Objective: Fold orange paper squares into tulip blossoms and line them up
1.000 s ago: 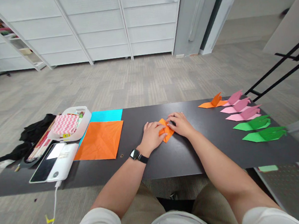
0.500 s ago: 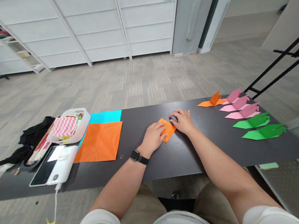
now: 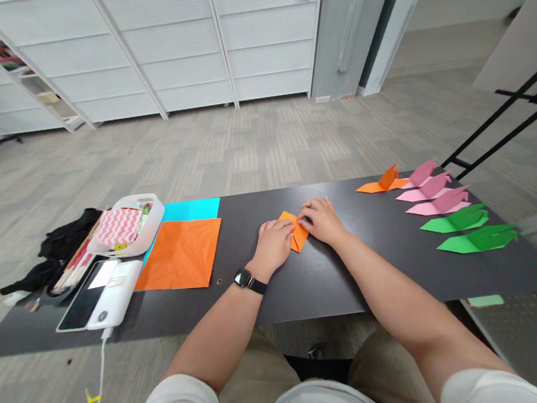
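Where the worktop (image 3: 307,287) runs bare in front of the person, the folded paper (image 3: 298,238) lies flat between both hands, narrower than half a second ago, its right side turned in toward a middle crease. The right hand (image 3: 323,222), which sat at the paper's outer right corner then, now has its fingertips over that inturned side. The left hand (image 3: 274,241) stays on the left half, fingers bent over it. Whether either grip pinches the paper or only presses it, I cannot tell. Left of the hands, an orange sheet (image 3: 180,253) partly covers a blue sheet (image 3: 194,209); beyond stand a white box (image 3: 155,221) and a phone (image 3: 77,305). Far right, an orange bird (image 3: 385,180), three pink birds (image 3: 443,201) and two green birds (image 3: 476,240) sit unmoved.
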A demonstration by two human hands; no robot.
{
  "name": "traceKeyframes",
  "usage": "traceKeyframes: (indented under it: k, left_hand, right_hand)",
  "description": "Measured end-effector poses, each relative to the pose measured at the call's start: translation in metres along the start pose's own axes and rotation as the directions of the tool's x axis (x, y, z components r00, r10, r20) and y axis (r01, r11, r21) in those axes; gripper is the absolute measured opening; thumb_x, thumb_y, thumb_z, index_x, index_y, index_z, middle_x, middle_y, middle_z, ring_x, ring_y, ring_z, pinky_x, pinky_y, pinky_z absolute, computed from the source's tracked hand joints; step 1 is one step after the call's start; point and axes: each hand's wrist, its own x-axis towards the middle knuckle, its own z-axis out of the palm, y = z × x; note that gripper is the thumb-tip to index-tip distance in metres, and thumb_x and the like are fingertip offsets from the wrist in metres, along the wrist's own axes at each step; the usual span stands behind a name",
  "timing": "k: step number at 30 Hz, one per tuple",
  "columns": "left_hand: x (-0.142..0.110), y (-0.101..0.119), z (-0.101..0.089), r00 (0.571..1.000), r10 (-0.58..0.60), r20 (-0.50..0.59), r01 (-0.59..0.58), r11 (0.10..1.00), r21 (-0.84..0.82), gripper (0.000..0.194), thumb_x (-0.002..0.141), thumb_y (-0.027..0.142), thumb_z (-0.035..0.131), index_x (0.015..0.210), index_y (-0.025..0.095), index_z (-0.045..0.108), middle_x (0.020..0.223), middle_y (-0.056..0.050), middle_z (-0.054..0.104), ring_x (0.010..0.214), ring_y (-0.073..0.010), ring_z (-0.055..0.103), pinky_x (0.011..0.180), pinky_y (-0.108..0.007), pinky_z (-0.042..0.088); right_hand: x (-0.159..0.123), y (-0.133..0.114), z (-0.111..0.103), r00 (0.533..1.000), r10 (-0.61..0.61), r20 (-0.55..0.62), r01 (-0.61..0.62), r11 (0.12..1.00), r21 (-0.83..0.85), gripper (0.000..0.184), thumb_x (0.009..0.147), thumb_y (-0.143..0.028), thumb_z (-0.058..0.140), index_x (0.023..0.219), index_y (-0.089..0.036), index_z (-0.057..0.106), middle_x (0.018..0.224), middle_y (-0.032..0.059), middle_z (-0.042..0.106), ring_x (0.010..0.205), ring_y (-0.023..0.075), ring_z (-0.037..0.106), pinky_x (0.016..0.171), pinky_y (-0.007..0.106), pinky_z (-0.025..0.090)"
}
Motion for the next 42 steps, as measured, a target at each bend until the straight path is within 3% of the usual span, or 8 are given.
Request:
traceKeyframes:
  k: [11, 16, 22, 26, 28, 32, 36, 42]
  left_hand:
    - [0.004, -0.007, 0.002, 0.999, -0.041, 0.003, 0.041, 0.997, -0.060, 0.040, 0.101, 0.013, 0.050, 0.128, 0.030, 0.075, 0.142, -0.001, 0.072, 0.128, -0.0228, 0.060, 0.123, -0.048, 0.036]
    - [0.003, -0.011, 0.002, 0.999, -0.030, -0.011, 0.029, 0.997, -0.075, 0.040, 0.101, 0.016, 0.049, 0.126, 0.032, 0.075, 0.141, 0.001, 0.072, 0.128, -0.0221, 0.061, 0.127, -0.052, 0.032]
    - [0.002, -0.011, 0.001, 1.000, -0.028, 0.007, 0.029, 0.995, -0.094, 0.032, 0.102, 0.025, 0.055, 0.127, 0.032, 0.074, 0.142, 0.000, 0.071, 0.130, -0.0224, 0.060, 0.129, -0.054, 0.028]
    - [0.000, -0.009, -0.002, 0.999, -0.010, 0.040, 0.014, 0.994, -0.110, 0.039, 0.097, 0.041, 0.069, 0.135, 0.032, 0.071, 0.145, -0.003, 0.069, 0.136, -0.0267, 0.057, 0.131, -0.056, 0.025]
    - [-0.001, -0.007, -0.005, 0.998, 0.021, 0.064, -0.013, 0.993, -0.116, 0.048, 0.092, 0.045, 0.076, 0.137, 0.033, 0.069, 0.146, -0.003, 0.068, 0.137, -0.0283, 0.056, 0.132, -0.057, 0.022]
    - [-0.002, -0.003, -0.007, 0.993, 0.064, 0.095, -0.050, 0.988, -0.143, 0.056, 0.084, 0.045, 0.084, 0.136, 0.030, 0.066, 0.143, -0.005, 0.068, 0.138, -0.0295, 0.057, 0.134, -0.058, 0.019]
    - [-0.002, -0.001, -0.006, 0.996, 0.032, 0.086, -0.019, 0.988, -0.150, 0.062, 0.079, 0.044, 0.089, 0.132, 0.024, 0.063, 0.138, -0.009, 0.069, 0.136, -0.0305, 0.059, 0.133, -0.060, 0.022]
    - [-0.001, 0.001, -0.008, 0.994, 0.033, 0.105, -0.017, 0.988, -0.151, 0.062, 0.078, 0.042, 0.090, 0.132, 0.026, 0.061, 0.139, -0.008, 0.068, 0.136, -0.0310, 0.058, 0.133, -0.062, 0.021]
  right_hand:
    - [-0.009, -0.013, -0.019, 0.980, -0.072, 0.188, 0.072, 0.997, 0.005, 0.029, 0.089, -0.037, 0.077, 0.115, -0.028, 0.070, 0.133, 0.0092, 0.063, 0.132, 0.0337, 0.054, 0.123, 0.078, 0.020]
    - [-0.018, -0.025, -0.021, 0.967, -0.137, 0.213, 0.126, 0.990, 0.062, 0.039, 0.084, -0.037, 0.082, 0.118, -0.027, 0.064, 0.133, 0.0096, 0.061, 0.134, 0.0337, 0.054, 0.124, 0.076, 0.023]
    - [-0.022, -0.026, -0.025, 0.960, -0.170, 0.221, 0.143, 0.981, 0.134, 0.055, 0.079, -0.050, 0.085, 0.123, -0.028, 0.060, 0.140, 0.0120, 0.055, 0.143, 0.0377, 0.047, 0.124, 0.075, 0.023]
    - [-0.014, -0.012, -0.027, 0.995, -0.020, 0.101, 0.006, 0.990, 0.141, 0.037, 0.092, -0.047, 0.071, 0.122, -0.027, 0.061, 0.133, 0.0130, 0.059, 0.133, 0.0330, 0.055, 0.121, 0.061, 0.037]
    - [-0.012, -0.005, -0.025, 0.996, 0.075, 0.047, -0.079, 0.991, 0.104, 0.035, 0.094, -0.045, 0.067, 0.123, -0.026, 0.062, 0.128, 0.0134, 0.060, 0.129, 0.0336, 0.057, 0.119, 0.060, 0.039]
    - [-0.014, -0.001, -0.017, 0.992, 0.100, 0.071, -0.103, 0.994, 0.041, 0.055, 0.090, -0.053, 0.071, 0.136, -0.026, 0.060, 0.140, 0.0156, 0.057, 0.136, 0.0380, 0.053, 0.123, 0.072, 0.027]
    - [-0.016, -0.001, -0.011, 0.983, 0.109, 0.148, -0.108, 0.994, -0.016, 0.076, 0.086, -0.058, 0.075, 0.150, -0.025, 0.053, 0.156, 0.0197, 0.048, 0.151, 0.0440, 0.040, 0.123, 0.077, 0.020]
    - [-0.014, 0.011, -0.003, 0.966, 0.256, 0.037, -0.252, 0.963, -0.101, 0.073, 0.089, -0.057, 0.070, 0.152, -0.022, 0.053, 0.166, 0.0222, 0.039, 0.159, 0.0489, 0.025, 0.123, 0.079, 0.016]
